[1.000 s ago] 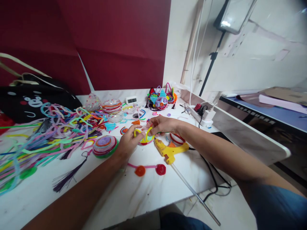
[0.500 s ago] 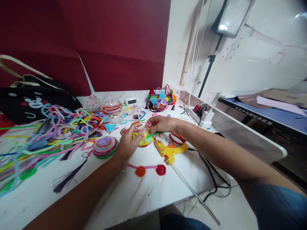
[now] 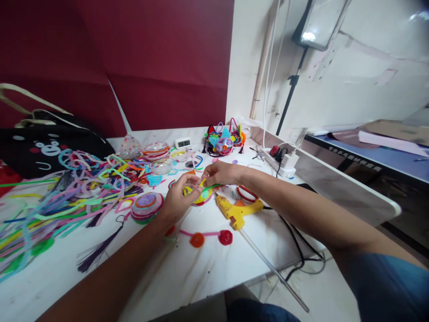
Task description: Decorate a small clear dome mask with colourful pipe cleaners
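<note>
My left hand [image 3: 181,197] and my right hand [image 3: 223,173] meet over the table, fingertips almost touching. Between them is a yellow pipe cleaner [image 3: 202,183], pinched by the right fingers; the left fingers close on its other side. A green pipe cleaner [image 3: 211,188] sticks out below the right hand. Just under the fingers lies a round yellow and green coiled piece [image 3: 205,197], partly hidden. A yellow hot glue gun [image 3: 236,210] rests right of it, nozzle toward the hands and a clear glue stick [image 3: 261,252] out its back. A striped pipe-cleaner dome [image 3: 147,206] sits beside my left wrist.
Many loose pipe cleaners [image 3: 83,192] heap on the left by a black bag [image 3: 47,143]. A pink strip with orange [image 3: 197,240] and red [image 3: 225,237] coils lies in front. Behind are a small clock [image 3: 182,143], a colourful finished piece [image 3: 224,139] and a power strip [image 3: 281,164].
The yellow pipe cleaner between my fingers has been bent lower, and my hands have drawn slightly closer together. The camera view has shifted a little; the glue gun lies still.
</note>
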Available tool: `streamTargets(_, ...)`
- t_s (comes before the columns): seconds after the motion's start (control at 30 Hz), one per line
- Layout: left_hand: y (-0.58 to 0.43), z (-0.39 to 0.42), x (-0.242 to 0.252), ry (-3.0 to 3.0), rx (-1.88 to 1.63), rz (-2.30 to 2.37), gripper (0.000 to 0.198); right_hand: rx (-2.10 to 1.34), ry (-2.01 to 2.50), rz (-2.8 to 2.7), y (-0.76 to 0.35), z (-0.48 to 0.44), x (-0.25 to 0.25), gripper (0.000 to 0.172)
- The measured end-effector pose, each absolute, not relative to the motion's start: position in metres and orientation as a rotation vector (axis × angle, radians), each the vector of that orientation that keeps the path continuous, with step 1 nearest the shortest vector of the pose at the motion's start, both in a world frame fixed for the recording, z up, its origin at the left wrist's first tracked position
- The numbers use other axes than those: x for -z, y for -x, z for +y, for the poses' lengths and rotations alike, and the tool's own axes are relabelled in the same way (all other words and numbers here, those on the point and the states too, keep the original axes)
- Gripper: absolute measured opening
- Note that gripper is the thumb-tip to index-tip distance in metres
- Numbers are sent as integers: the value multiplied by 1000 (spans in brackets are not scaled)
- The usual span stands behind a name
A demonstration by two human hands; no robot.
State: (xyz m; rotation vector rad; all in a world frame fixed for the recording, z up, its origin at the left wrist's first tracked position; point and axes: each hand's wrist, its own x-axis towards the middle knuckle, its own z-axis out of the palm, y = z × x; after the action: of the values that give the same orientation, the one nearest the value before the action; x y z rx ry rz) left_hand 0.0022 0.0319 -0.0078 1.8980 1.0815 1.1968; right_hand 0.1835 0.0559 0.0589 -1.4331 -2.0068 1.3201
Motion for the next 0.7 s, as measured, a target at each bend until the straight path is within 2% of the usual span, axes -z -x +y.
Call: streamTargets(0.7, -7, 29, -1, -1749, -1198, 1159, 40, -1210, 1440, -2098, -178, 54, -60, 13)
